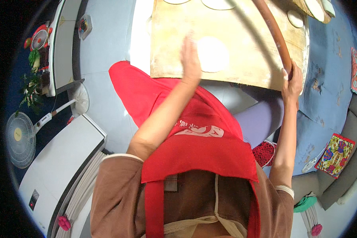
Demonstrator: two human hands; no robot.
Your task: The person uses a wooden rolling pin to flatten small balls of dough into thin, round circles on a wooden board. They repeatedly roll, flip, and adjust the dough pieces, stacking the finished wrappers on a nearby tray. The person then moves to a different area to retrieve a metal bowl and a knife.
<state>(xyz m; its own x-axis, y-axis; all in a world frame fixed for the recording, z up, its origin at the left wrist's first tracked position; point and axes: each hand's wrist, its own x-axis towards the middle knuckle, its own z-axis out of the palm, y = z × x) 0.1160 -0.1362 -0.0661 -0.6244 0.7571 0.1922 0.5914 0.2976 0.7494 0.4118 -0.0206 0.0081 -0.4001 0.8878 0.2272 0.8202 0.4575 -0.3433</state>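
My right hand (293, 78) grips the near end of a long brown wooden rolling pin (275, 32), which reaches up and left out of the top of the view. My left hand (191, 58) is flat and slightly blurred, its fingers pointing away from me, at the left edge of a round white sheet of dough (213, 54). Whether it touches the dough, I cannot tell. The dough lies near the front of a wooden board (169, 59). Pale round pieces (218, 3) lie at the board's far edge, and a small pale disc (295, 18) at its far right.
A blue patterned cover (327, 74) extends right of the board, with a grey sofa (342, 160) beyond. At the far left stand a white fan (20, 139) and a white cabinet (62, 157). A small clear container (84, 26) is at the upper left.
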